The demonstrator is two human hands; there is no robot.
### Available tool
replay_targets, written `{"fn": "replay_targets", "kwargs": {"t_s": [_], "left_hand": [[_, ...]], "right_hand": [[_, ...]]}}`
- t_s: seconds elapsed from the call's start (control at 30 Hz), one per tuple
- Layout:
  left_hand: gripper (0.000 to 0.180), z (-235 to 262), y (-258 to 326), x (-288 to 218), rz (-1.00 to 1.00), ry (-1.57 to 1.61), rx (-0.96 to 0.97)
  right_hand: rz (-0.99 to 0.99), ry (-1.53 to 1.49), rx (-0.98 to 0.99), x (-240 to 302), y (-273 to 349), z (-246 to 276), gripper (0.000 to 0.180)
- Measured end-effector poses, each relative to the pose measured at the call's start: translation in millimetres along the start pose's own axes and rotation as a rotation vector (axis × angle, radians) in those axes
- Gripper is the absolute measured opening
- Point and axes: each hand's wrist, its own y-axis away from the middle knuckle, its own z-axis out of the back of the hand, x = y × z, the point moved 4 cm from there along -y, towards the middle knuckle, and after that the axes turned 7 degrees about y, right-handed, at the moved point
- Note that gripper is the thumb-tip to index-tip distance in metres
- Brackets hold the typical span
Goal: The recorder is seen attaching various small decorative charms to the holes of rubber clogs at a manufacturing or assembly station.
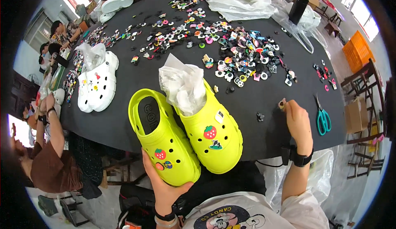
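A pair of lime-green clogs (229, 156) rests at the near table edge, toes toward me. My left hand (164, 189) is closed round the toe of the left clog (144, 140), thumb underneath. Strawberry charms and other small charms sit in holes on both clogs. Crumpled white paper (183, 84) fills the right clog's opening; the left one shows its dark insole. Over the table to the right, my right hand (298, 123) pinches a small brownish shoe charm (282, 104) in its fingertips. A dark charm (260, 116) lies just left of that hand.
Teal-handled scissors (324, 121) lie right of my right hand. Heaps of loose charms (251, 51) spread across the dark table (136, 74). A white clog pair (99, 84) stands at left, a black cylinder (298, 9) at far right. Other people sit around the left and far sides.
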Motion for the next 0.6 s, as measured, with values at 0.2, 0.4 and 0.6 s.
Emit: {"fn": "replay_targets", "kwargs": {"t_s": [0.2, 0.4, 0.6], "left_hand": [[0.138, -2, -2, -3, 0.035, 0.026, -0.013], [0.138, -1, -2, -6, 0.023, -0.005, -0.009], [0.14, 1, -4, -9, -0.009, 0.018, -0.036]], "right_hand": [[-0.064, -0.091, -0.049, 31, 18, 29, 0.016], [0.496, -0.505, 0.328, 94, 47, 6, 0.08], [0.512, -0.548, 0.322, 120, 61, -8, 0.107]]}}
